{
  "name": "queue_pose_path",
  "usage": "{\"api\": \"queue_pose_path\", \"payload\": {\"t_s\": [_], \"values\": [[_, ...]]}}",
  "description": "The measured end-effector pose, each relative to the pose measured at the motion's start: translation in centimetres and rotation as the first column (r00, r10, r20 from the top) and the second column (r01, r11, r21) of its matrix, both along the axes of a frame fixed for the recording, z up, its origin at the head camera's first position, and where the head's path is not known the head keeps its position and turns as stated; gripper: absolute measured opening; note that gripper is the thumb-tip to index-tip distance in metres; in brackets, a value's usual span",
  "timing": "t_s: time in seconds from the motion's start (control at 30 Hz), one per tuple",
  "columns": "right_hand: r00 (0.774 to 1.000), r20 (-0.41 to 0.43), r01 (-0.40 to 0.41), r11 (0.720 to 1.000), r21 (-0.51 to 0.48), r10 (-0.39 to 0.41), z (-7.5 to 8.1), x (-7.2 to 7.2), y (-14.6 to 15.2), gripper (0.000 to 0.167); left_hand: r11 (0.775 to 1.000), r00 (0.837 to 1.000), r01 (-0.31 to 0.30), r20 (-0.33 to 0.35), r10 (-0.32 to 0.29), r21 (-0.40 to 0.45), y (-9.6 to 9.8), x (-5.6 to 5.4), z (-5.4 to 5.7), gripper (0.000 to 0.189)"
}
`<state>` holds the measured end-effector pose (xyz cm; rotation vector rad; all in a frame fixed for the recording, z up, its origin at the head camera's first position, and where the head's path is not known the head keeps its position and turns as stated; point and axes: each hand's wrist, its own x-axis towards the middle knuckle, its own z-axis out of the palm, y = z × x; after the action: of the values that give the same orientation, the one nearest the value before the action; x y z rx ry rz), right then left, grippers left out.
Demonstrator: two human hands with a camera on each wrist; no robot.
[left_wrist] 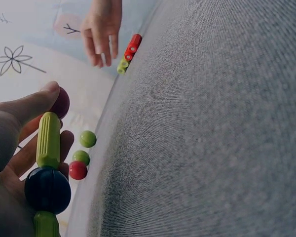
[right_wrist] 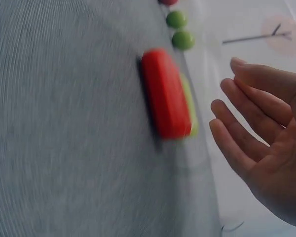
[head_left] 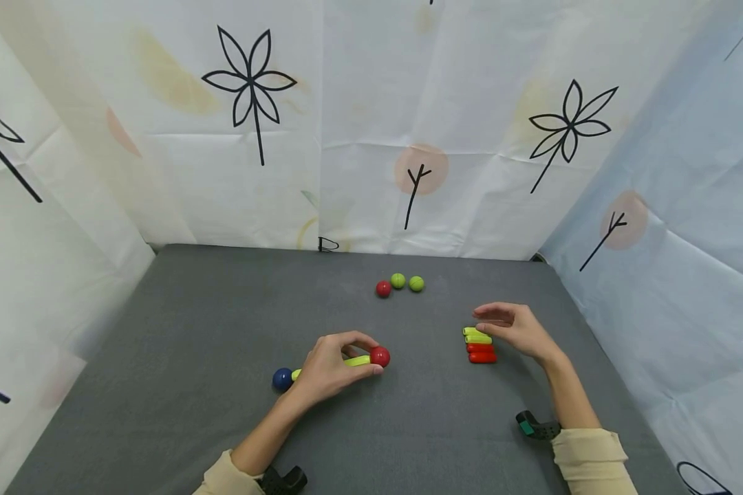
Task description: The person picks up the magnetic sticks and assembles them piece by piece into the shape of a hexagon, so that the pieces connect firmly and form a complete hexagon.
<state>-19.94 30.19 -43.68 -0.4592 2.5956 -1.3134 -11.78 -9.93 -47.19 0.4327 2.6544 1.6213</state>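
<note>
My left hand [head_left: 329, 366] holds a chain of balls and ribbed yellow-green rods, its thumb and fingers pinching the red ball [head_left: 380, 356] at one end. A dark blue ball [head_left: 282, 379] forms the other end. In the left wrist view, a yellow-green rod [left_wrist: 49, 140] joins the red ball to another dark blue ball [left_wrist: 48, 190], which the hand hides in the head view. My right hand [head_left: 519, 331] holds nothing, fingers relaxed, over a row of rods: yellow-green rods [head_left: 478, 339] at the back, red rods [head_left: 482, 357] in front.
At the back of the grey table [head_left: 223, 309] a red ball [head_left: 383, 289] and two green balls [head_left: 416, 284] lie close together. A patterned white cloth [head_left: 359, 192] hangs behind the table and along both sides.
</note>
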Motion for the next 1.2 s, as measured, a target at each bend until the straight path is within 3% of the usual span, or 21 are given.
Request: {"api": "queue_pose_path", "payload": {"t_s": [0.37,0.53,0.7,0.93,1.2], "values": [[0.998,0.055,-0.030,0.996,0.086,0.026,-2.2,-1.5,2.2,0.035,1.000,1.000,0.008,-0.011,-0.008,0.009,0.0,0.0,-0.2,0.032],[0.998,0.032,-0.052,0.994,0.093,0.050,-2.8,-1.9,2.8,0.030,1.000,1.000,0.004,0.006,-0.004,0.007,0.0,0.0,-0.1,0.032],[0.999,-0.003,-0.038,0.994,0.102,0.039,-2.8,-2.0,2.6,0.027,1.000,1.000,0.001,0.012,-0.001,0.001,0.0,0.0,-0.1,0.032],[0.998,-0.043,0.046,0.998,0.052,-0.044,-2.2,-1.4,1.3,0.027,1.000,1.000,0.006,0.019,-0.006,0.002,-0.1,-0.1,0.0,0.032],[0.997,-0.079,-0.003,1.000,-0.017,0.001,-0.6,0.1,-1.9,0.023,1.000,1.000,0.009,0.013,-0.009,0.002,-0.2,-0.1,0.0,0.032]]}}
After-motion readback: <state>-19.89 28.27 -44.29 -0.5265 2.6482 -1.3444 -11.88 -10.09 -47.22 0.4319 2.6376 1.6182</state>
